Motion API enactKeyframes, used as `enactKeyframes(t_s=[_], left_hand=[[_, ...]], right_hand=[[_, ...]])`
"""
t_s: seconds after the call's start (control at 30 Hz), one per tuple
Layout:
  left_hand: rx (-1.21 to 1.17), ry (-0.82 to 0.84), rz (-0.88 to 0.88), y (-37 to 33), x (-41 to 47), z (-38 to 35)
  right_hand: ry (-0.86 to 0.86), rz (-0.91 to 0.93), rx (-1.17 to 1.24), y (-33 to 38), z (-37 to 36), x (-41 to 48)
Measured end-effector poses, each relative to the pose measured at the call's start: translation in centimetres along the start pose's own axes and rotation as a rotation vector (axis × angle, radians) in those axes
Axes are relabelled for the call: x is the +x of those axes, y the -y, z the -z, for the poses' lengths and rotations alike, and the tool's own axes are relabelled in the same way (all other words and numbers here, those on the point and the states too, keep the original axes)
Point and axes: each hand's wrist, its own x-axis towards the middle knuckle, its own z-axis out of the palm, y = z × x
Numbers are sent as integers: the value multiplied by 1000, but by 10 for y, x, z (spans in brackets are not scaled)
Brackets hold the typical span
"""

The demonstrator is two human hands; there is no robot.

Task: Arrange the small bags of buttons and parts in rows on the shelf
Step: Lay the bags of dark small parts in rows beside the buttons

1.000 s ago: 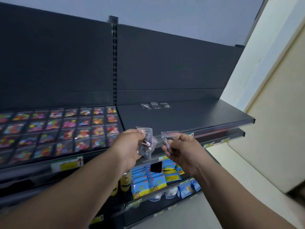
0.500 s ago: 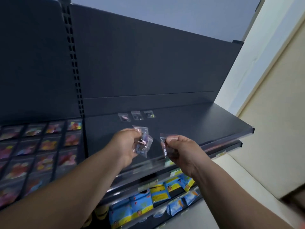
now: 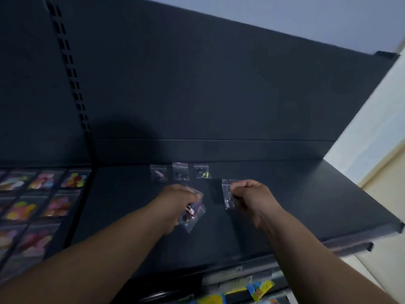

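Shelf right of three-bag row bare to front edge.

3 small clear bags lie flat in a row at the back of the dark shelf, against the rear panel: the left bag shows a pinkish part, the middle bag dark parts, the right bag a dark and a yellow-green piece. A bunch of clear bags with pink and purple parts hangs from the left hand above the shelf. A single clear bag hangs upright, pinched in the right hand, just in front of the row's right end.
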Motion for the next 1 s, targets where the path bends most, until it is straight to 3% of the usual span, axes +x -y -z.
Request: enactKeyframes(t_s=[0.47,0.57,0.67,0.77,0.87,1.0], left_hand=[[256,-243,-54,-2,64,-80],[332,-268,-86,0,71,-87],[564,-291,-138,-1,76,-89],[873,-323,-208,-5,75,-91],[1195,-304,-389,-5,77,-96],[1478,-80,-498,-5,87,-100]], right_hand=[[202,10,-230,17,18,134],[203,180,-523,11,22,149],[176,540,-903,3,33,147],[281,798,-1129,-7,41,142],[346,826,-1208,-15,50,145],[446,792,-1311,-16,60,144]])
